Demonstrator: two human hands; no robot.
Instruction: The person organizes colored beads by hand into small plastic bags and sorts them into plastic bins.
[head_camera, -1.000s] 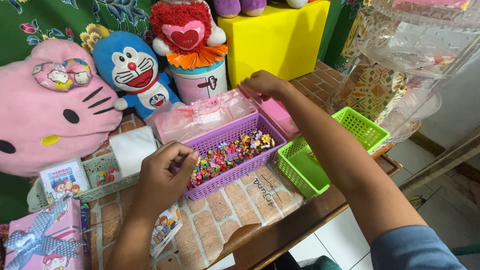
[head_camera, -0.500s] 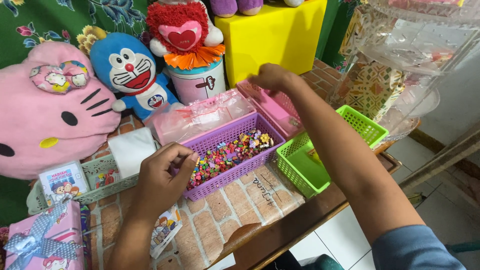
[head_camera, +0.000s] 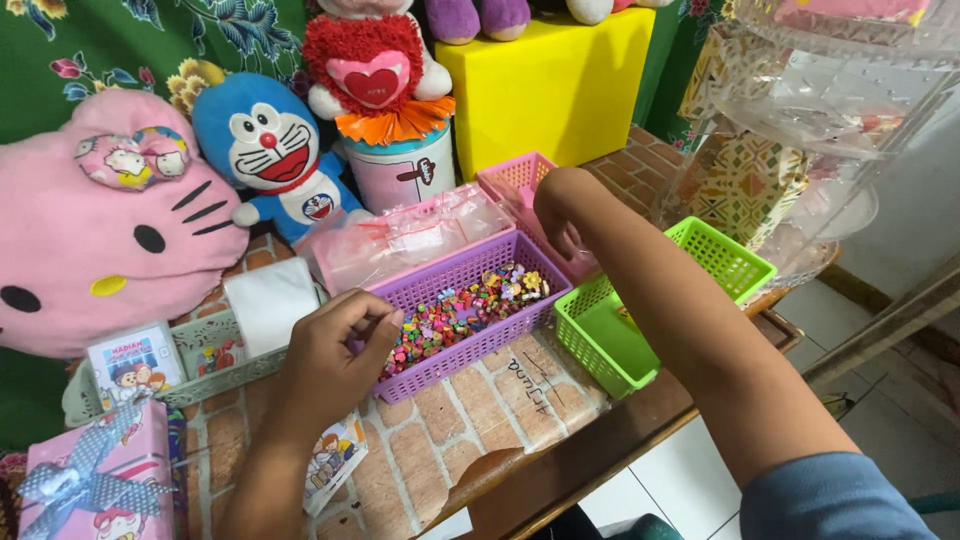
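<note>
Sorting small beads at a crowded counter

Sitting in the middle of the brick-patterned counter (head_camera: 470, 400) is a purple basket (head_camera: 470, 300) with slotted walls, and it is holding a loose heap of tiny multicoloured beads (head_camera: 460, 310). A pink basket (head_camera: 515, 180) packed with clear plastic bags (head_camera: 410, 235) is touching its far side, and a green basket (head_camera: 600, 340) is standing just beside its right end, near the counter's front edge. Plush toys and a yellow box (head_camera: 550, 85) are closing off the back, so open room is lying mainly along the bare strip in front of the purple basket. The left hand (head_camera: 335, 355) is resting at the basket's left end with fingers curled inward, pinched together over the rim; whether a bead is between them cannot be told. The right hand (head_camera: 565, 205) is hanging loosely closed over the basket's far right corner, fingers pointing down, close to the pink basket; what it is holding is hidden.
</note>
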